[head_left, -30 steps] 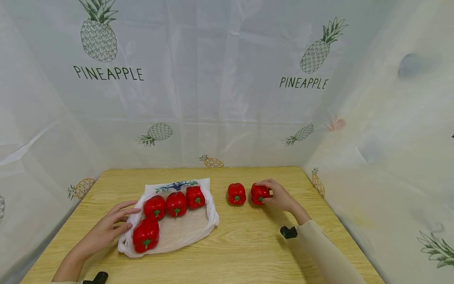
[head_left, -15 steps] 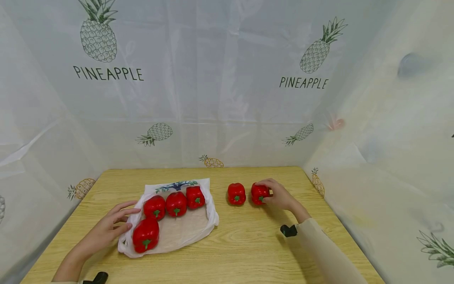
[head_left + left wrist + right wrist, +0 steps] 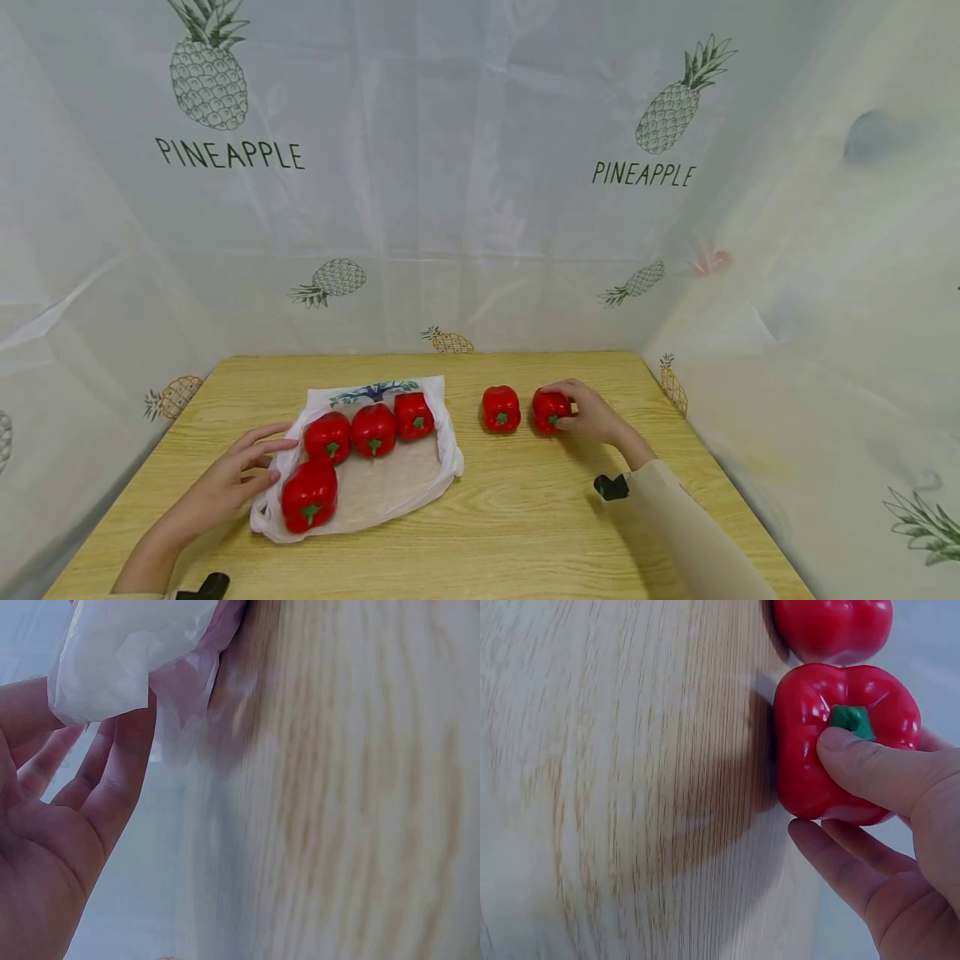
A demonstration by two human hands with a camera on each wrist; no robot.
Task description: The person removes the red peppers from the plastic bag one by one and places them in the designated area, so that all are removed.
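Note:
My right hand (image 3: 587,410) grips a red bell pepper (image 3: 550,409) on the wooden table (image 3: 510,517), thumb by its green stem (image 3: 850,720) and fingers curled round it. A second loose pepper (image 3: 500,408) stands just left of it. A white plastic bag (image 3: 390,479) lies flat at the left with three peppers in a row (image 3: 372,428) and a bigger pepper (image 3: 308,495) in front. My left hand (image 3: 240,471) rests open at the bag's left edge, fingers (image 3: 112,765) touching the plastic (image 3: 127,660).
Translucent sheeting printed with pineapples (image 3: 450,208) walls in the table at the back and both sides. Small black devices sit at my right wrist (image 3: 611,487) and left wrist (image 3: 204,587). Bare wood lies in front of the bag and the loose peppers.

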